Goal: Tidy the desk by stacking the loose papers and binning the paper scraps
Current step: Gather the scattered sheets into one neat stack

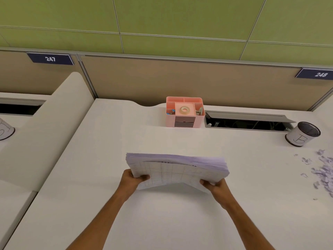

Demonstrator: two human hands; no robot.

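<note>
Paper scraps [324,172] cut off at right, stack [177,170] hiding fingertips

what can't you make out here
Head view only:
- scraps: pile cut off by right edge
- papers: print too blurred to read; lower sheets hidden
- bin: contents hidden by its wall
- left hand, right hand: fingers hidden under the papers
</note>
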